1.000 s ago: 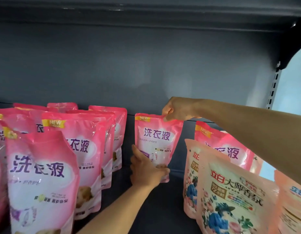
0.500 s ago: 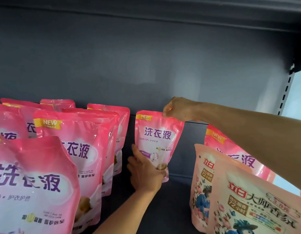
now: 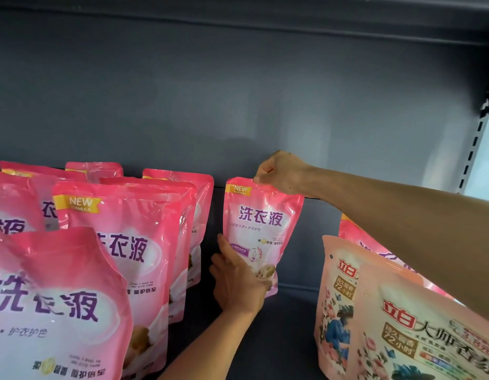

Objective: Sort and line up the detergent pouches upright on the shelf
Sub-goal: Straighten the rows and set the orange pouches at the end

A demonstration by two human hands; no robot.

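A pink detergent pouch (image 3: 261, 223) stands upright at the back of the dark shelf (image 3: 290, 333), in the gap between two groups. My right hand (image 3: 281, 172) pinches its top right corner. My left hand (image 3: 239, 283) grips its lower left side, thumb across the front. To the left, several matching pink pouches (image 3: 133, 242) stand in rows. On the right stand peach floral pouches (image 3: 418, 330), with another pink pouch (image 3: 375, 248) leaning behind them, partly hidden by my right forearm.
The grey back panel (image 3: 238, 105) rises behind the pouches and the shelf above (image 3: 238, 6) closes the top. A slotted upright post (image 3: 473, 144) marks the right end. Bare shelf floor shows in front of the held pouch.
The view has shifted closer and to the left, so the left pouches loom larger. Both hands keep their hold on the middle pouch, which stays in about the same spot.
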